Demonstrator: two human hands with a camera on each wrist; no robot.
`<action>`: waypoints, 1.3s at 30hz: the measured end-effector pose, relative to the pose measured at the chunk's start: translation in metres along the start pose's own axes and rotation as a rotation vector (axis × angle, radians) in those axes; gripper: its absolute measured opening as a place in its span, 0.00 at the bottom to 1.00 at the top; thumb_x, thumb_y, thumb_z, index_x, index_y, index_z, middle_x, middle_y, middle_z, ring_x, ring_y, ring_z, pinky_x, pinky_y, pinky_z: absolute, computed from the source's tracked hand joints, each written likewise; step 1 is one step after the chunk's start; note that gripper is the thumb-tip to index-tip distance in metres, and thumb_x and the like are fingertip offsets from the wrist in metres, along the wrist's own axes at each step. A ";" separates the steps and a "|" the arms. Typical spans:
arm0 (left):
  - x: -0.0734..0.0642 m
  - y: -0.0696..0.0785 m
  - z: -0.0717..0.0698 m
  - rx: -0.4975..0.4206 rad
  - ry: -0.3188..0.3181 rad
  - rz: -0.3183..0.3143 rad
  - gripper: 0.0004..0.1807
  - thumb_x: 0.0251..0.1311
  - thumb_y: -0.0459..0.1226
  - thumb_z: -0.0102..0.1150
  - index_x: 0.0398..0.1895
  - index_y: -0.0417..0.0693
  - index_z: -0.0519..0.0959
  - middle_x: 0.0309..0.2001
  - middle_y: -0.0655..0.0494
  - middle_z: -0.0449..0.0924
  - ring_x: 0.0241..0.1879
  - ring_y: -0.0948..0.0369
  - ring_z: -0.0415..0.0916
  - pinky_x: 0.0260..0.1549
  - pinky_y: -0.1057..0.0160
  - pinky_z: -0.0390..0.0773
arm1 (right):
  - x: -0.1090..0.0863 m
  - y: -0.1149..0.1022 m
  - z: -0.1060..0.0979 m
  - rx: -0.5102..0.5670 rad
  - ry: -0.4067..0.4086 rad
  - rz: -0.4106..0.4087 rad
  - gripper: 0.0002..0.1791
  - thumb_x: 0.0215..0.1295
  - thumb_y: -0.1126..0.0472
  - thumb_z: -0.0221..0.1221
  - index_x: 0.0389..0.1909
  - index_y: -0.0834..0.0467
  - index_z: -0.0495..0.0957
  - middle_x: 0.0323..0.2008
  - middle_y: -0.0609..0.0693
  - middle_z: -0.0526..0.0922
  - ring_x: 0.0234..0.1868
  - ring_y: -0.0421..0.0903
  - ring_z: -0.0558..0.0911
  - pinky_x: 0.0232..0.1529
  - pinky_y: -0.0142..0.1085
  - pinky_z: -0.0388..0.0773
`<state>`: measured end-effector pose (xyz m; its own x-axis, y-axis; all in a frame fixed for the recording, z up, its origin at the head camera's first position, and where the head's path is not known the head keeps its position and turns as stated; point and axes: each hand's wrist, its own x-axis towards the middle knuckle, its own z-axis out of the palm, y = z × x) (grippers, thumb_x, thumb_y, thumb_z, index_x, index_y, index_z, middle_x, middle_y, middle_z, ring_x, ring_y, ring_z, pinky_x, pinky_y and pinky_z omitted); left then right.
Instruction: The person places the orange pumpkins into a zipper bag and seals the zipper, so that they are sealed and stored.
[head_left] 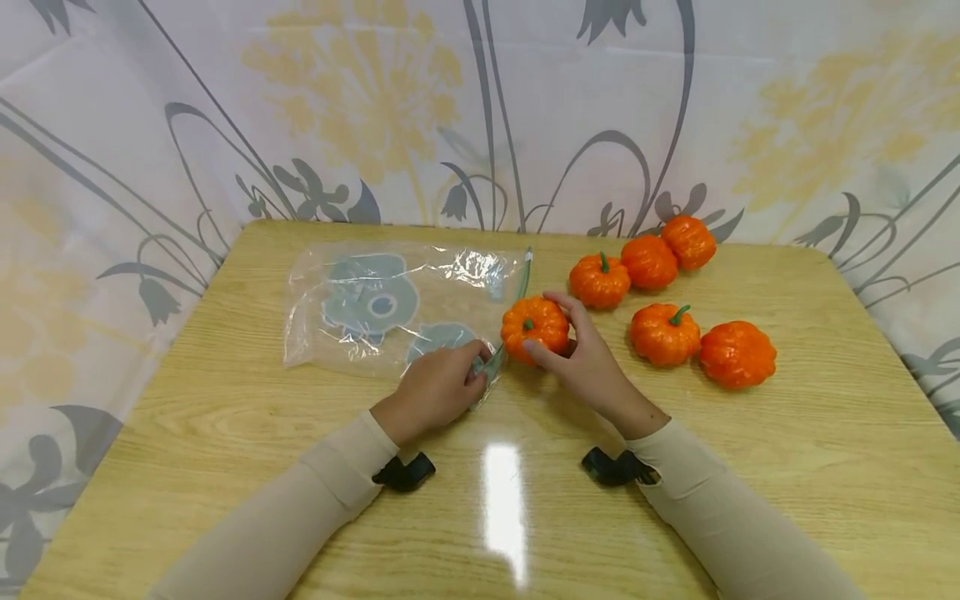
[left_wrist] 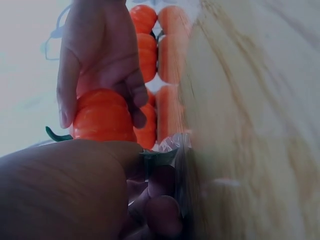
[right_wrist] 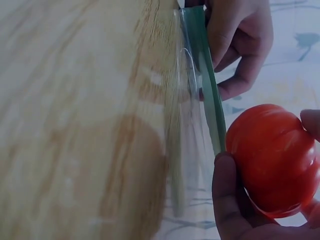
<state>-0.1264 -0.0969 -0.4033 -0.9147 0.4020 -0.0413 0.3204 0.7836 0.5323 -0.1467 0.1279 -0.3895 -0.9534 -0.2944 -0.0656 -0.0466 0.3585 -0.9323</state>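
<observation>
My right hand (head_left: 592, 367) grips a small orange pumpkin (head_left: 534, 327) with a green stem, thumb on the near side and fingers on the far side. The pumpkin is at the mouth of a clear plastic zip bag (head_left: 442, 292) with pale blue cartoon prints, which lies flat on the table. With thumb and fingers, my left hand (head_left: 438, 392) pinches the near corner of the bag's green-edged opening. In the right wrist view the green zip edge (right_wrist: 212, 95) stands up from the table, right beside the held pumpkin (right_wrist: 272, 160).
To the right, several more orange pumpkins lie on the wooden table (head_left: 300, 467): a stemmed one (head_left: 600, 281) in the back group and another stemmed one (head_left: 664, 334) nearer me. A flower-patterned cloth (head_left: 420, 108) hangs behind the table's back edge.
</observation>
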 end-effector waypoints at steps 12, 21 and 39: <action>-0.001 0.003 0.002 -0.037 0.036 -0.005 0.15 0.59 0.37 0.59 0.50 0.48 0.76 0.22 0.63 0.73 0.20 0.65 0.69 0.19 0.67 0.67 | -0.002 0.001 0.002 0.010 -0.057 -0.014 0.47 0.63 0.59 0.67 0.77 0.45 0.49 0.75 0.53 0.57 0.66 0.58 0.74 0.65 0.52 0.72; -0.002 0.007 0.001 -0.079 0.095 0.003 0.13 0.62 0.38 0.58 0.49 0.49 0.73 0.20 0.63 0.73 0.17 0.66 0.67 0.18 0.67 0.68 | 0.000 0.002 0.002 -0.008 -0.042 0.000 0.47 0.64 0.57 0.66 0.77 0.46 0.49 0.74 0.56 0.57 0.63 0.60 0.76 0.64 0.52 0.73; -0.006 0.016 0.000 -0.060 0.216 0.080 0.07 0.67 0.39 0.56 0.45 0.50 0.73 0.20 0.64 0.69 0.17 0.67 0.64 0.17 0.69 0.64 | 0.001 0.003 0.003 -0.005 -0.037 0.025 0.46 0.63 0.58 0.67 0.74 0.51 0.48 0.68 0.64 0.65 0.58 0.62 0.80 0.62 0.53 0.75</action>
<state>-0.1162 -0.0868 -0.3951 -0.9204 0.3462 0.1817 0.3850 0.7212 0.5759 -0.1468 0.1263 -0.3931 -0.9427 -0.3177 -0.1014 -0.0249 0.3703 -0.9286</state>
